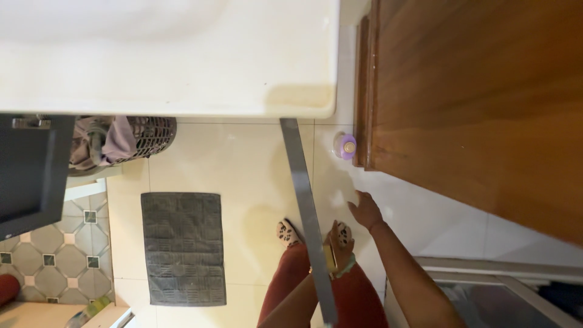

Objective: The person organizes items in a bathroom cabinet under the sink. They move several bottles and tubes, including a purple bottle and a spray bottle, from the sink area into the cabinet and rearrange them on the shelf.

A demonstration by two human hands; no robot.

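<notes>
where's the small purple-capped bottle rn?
Head view, right of centre: the small purple-capped bottle stands on the pale tiled floor against the brown wooden door, beyond the outstretched right hand.

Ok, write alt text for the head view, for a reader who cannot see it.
Seen from above, a person's right hand reaches open toward a small purple bottle on the pale tiled floor, beside a wooden door. The left hand holds a long grey metal strip at knee level. A grey mat and a laundry basket lie below a white counter.
</notes>
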